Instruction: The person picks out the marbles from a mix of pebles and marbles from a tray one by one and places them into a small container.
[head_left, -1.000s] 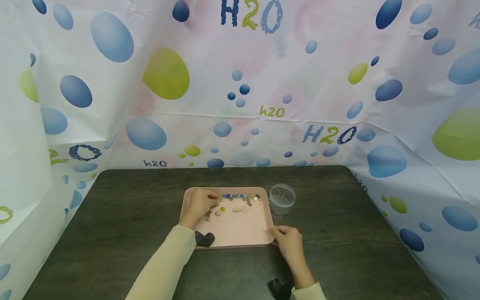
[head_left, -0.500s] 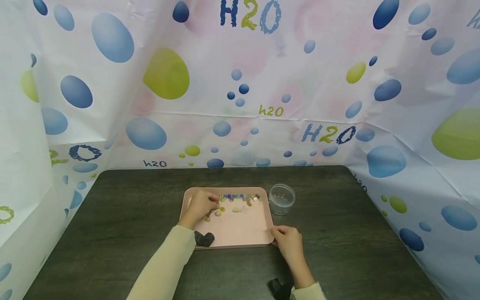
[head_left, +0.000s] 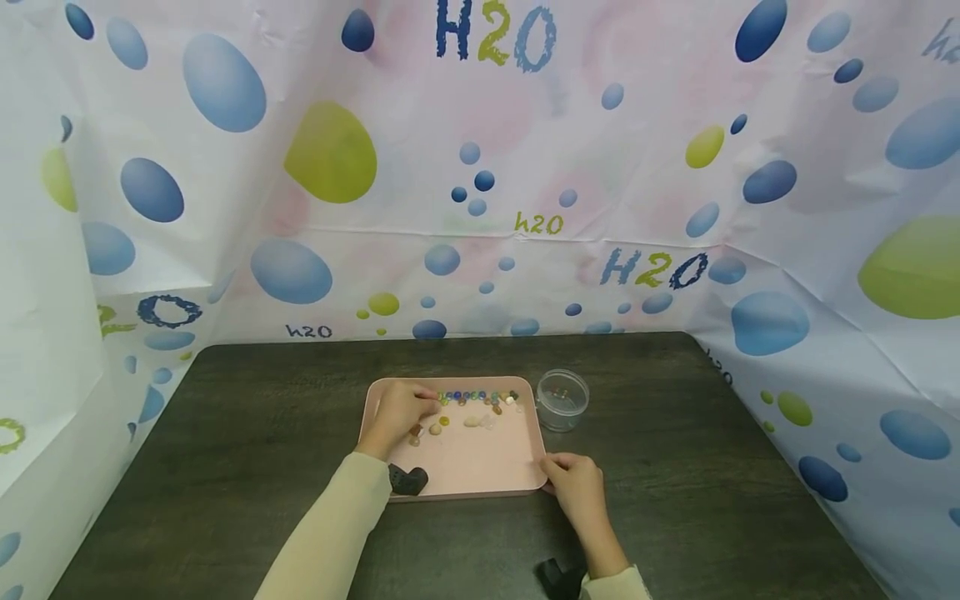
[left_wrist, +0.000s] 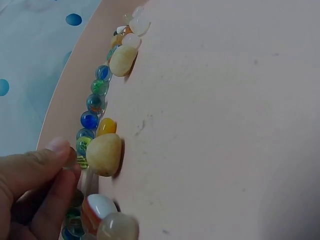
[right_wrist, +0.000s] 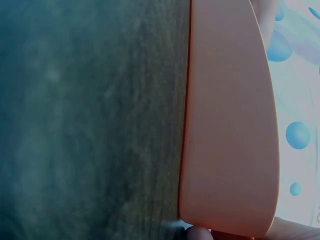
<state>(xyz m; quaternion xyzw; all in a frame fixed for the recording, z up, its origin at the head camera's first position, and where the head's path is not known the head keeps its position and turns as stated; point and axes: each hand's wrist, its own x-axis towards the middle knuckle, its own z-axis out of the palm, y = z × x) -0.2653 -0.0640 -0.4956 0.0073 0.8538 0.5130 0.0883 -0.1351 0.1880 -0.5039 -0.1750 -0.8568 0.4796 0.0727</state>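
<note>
My left hand (head_left: 402, 408) reaches over the left part of a pink tray (head_left: 480, 471). In the left wrist view its thumb and finger pinch a small, dark, round marble (left_wrist: 72, 157), mostly covered by the fingertips. Beside it runs a row of glass marbles (left_wrist: 89, 120) along the tray's far wall. A cream pebble (left_wrist: 104, 154), a yellow pebble (left_wrist: 106, 127) and a white-and-rust stone (left_wrist: 98, 206) lie close to these fingers. My right hand (head_left: 579, 487) grips the tray's near right corner, thumb on the rim; the right wrist view shows the tray's side wall (right_wrist: 230, 125) there.
A clear round jar (head_left: 564, 402) with a few small bits inside stands at the tray's right, on the dark wooden table (head_left: 675, 467). More pale pebbles (head_left: 472, 422) lie mid-tray. A dotted sheet (head_left: 420, 208) hangs behind and along both sides.
Both hands keep nearly the same places, the left at the row's left end and the right on the tray corner. The head view has shifted slightly.
</note>
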